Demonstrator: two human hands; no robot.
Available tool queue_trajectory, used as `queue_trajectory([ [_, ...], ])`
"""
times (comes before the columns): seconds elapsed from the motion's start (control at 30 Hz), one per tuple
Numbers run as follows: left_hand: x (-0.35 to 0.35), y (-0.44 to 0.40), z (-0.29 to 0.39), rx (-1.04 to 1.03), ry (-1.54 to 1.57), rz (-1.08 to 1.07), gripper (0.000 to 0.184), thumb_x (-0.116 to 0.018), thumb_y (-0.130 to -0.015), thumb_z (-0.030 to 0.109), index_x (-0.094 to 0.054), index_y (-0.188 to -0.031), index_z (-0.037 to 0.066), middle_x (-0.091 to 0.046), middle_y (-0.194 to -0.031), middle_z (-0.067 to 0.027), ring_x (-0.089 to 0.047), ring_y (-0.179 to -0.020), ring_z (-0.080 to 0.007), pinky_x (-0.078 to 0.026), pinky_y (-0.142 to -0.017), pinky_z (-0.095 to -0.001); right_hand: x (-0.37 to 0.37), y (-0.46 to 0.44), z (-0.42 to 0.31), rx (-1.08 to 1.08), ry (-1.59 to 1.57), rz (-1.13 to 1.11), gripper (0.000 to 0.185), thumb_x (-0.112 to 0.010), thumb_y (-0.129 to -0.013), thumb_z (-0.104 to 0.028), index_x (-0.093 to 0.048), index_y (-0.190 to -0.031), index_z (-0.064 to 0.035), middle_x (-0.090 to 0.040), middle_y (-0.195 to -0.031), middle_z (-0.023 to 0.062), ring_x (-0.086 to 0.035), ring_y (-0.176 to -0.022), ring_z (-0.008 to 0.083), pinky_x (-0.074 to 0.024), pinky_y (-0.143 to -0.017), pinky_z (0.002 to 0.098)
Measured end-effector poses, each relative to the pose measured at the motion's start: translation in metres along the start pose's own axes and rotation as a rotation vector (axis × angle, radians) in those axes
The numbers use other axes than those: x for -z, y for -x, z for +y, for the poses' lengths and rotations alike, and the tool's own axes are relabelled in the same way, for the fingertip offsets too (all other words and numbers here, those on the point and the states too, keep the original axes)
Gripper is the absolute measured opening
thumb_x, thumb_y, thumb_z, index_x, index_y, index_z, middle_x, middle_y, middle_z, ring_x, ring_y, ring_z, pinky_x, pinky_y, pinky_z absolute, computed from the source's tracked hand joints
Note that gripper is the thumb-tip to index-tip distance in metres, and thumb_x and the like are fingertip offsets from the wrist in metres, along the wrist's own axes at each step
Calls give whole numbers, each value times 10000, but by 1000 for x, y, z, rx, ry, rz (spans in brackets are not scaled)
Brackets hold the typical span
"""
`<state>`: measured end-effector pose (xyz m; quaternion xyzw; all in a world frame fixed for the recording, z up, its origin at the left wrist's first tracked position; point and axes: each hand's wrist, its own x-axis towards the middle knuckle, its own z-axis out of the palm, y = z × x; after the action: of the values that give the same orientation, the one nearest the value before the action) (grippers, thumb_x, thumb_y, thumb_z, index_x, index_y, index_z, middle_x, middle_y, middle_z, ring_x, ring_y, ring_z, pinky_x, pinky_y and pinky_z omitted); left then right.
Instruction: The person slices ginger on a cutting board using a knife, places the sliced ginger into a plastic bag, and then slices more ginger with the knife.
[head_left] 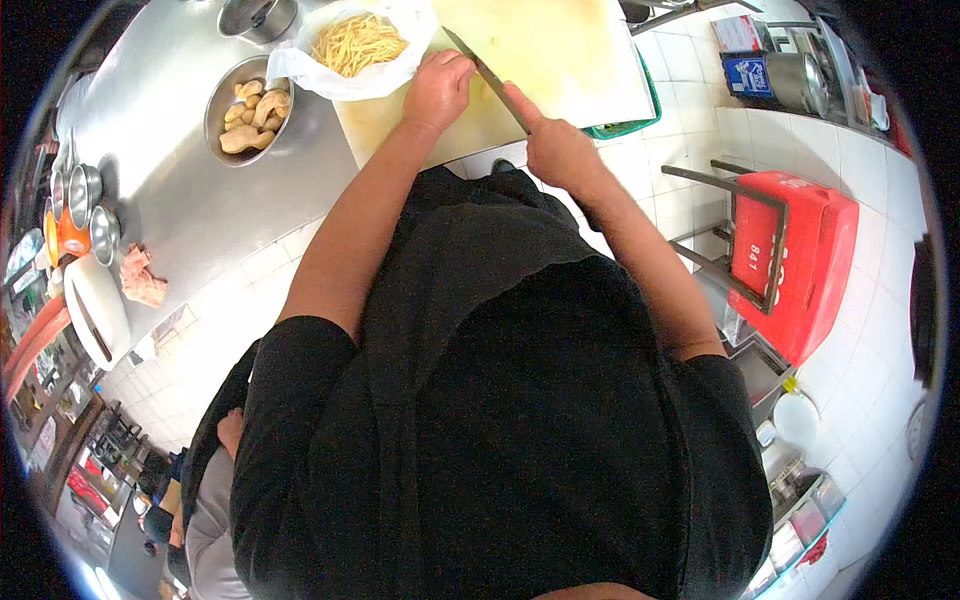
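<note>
My right hand [562,152] grips a kitchen knife [487,75], its index finger stretched along the blade. The blade lies across a pale yellow cutting board [540,40], pointing up and left. Close against the blade's left side, my left hand [440,92] is closed with fingers curled down to the board; whatever they hold is hidden. Thin yellow strips [357,46] fill a white plastic bag [408,72] at the board's left edge. Left of the bag, a steel bowl [212,122] contains several pale, knobbly pieces that look like peeled ginger [262,112].
The steel table [180,150] carries a metal pot [250,22], small steel bowls [84,192], a pinkish cloth [142,277] and a white board with a knife [97,310]. A red crate [800,250] stands at right. Another person [212,510] is behind at lower left.
</note>
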<state>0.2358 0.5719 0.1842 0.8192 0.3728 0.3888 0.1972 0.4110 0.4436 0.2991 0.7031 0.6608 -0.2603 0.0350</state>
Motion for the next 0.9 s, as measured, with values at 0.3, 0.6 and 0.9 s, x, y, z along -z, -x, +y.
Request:
queue_trajectory([
  [0.3,-1,0,0,2,24,27,34,-680,-876,35,-711,-887,42,-705,-930,-126,-656,-928,-373,-549,-827,-473,14,2,-6,49,-12,-13,968,-594,-851,-26,-189,-1675,-334,-741,-935,277,-742,-869,456,-591,-777,574],
  [0.6,-1,-1,-1,30,25,13,24,-684,-875,39,-704,-875,52,-715,-928,-118,-659,-928,-374,-553,-823,-472,18,-6,-9,17,35,-47,1010,-637,-814,-19,-189,-1677,-296,-738,-968,288,-739,-917,455,-587,-813,568],
  [0.9,2,-1,1,20,65,42,50,-704,-891,66,-706,-911,21,-701,-906,-158,-674,-899,-395,-550,-790,-475,19,12,-9,27,-45,-45,979,-604,-815,-4,-216,-1672,-273,-738,-946,296,-735,-891,467,-584,-807,570],
])
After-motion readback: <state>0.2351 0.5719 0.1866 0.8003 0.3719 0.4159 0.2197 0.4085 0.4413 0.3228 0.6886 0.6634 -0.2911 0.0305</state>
